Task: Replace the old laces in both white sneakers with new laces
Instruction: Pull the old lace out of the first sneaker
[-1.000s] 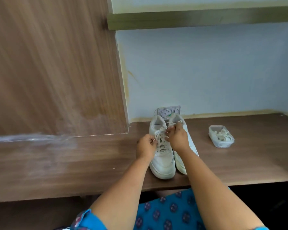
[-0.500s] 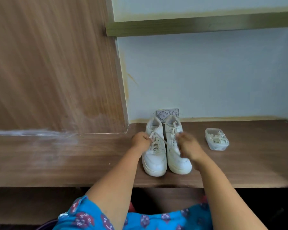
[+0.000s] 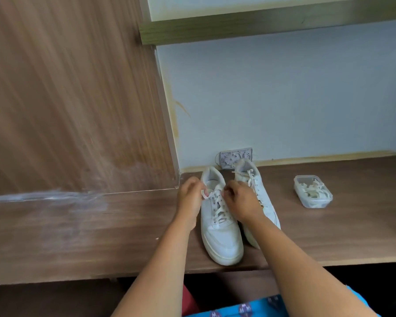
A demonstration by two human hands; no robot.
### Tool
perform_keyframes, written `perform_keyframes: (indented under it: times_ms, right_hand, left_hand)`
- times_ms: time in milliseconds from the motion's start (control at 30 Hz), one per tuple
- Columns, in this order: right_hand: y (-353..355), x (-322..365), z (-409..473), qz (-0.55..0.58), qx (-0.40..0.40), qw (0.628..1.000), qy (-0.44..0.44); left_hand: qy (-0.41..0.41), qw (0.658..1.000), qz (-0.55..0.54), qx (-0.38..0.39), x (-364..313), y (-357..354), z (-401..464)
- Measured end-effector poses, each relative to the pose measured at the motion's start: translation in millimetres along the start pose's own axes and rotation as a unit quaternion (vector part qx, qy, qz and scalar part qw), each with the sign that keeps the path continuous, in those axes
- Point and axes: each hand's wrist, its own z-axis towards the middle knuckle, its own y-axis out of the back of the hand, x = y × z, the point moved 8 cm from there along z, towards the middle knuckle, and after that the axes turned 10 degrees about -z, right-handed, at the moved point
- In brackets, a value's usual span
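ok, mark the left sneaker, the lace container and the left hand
left sneaker [image 3: 222,239]: head view, toe cap.
lace container [image 3: 312,203]: head view, near wall.
left hand [image 3: 190,197]: head view, back of hand.

wooden desk [image 3: 101,236], wood panel [image 3: 66,99], wall socket [image 3: 236,156], shelf [image 3: 261,21]

Two white low-top leather sneakers [image 3: 222,227], white flat laces [image 3: 217,202]. Dark brown wood-grain desk top [image 3: 329,229], lighter brown wood-grain side panel [image 3: 66,99]. Pale blue wall [image 3: 284,99]. Clear plastic box [image 3: 312,191] with cream laces inside. Bright blue garment [image 3: 249,308] with small dark pattern.
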Motion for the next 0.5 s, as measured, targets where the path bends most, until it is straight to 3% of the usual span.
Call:
perform_keyframes:
  times_ms: [133,233,267,400,500]
  right_hand:
    - [-6.9,1.9,4.3,-0.020,-0.003,1.000,0.002]
    - [-5.9,0.3,4.4,-0.015,-0.010,1.000,-0.005]
    - [-6.2,0.8,4.1,-0.014,-0.008,1.000,-0.002]
    - [-5.1,5.5,1.6,-0.012,0.005,1.000,0.012]
    - [-7.3,10.2,0.5,-0.063,0.027,0.997,0.020]
  left_hand:
    - [-0.047,0.993,0.106,-0.026,-1.2,11.9,6.0]
    - [-0.073,0.932,0.355,-0.006,5.5,13.5,14.1]
    - [-0.075,0.919,0.386,0.015,11.8,10.9,15.6]
    - [-0.073,0.908,0.409,0.047,24.1,-1.9,14.1]
    - [0.046,0.959,0.270,0.077,30.3,2.1,17.8]
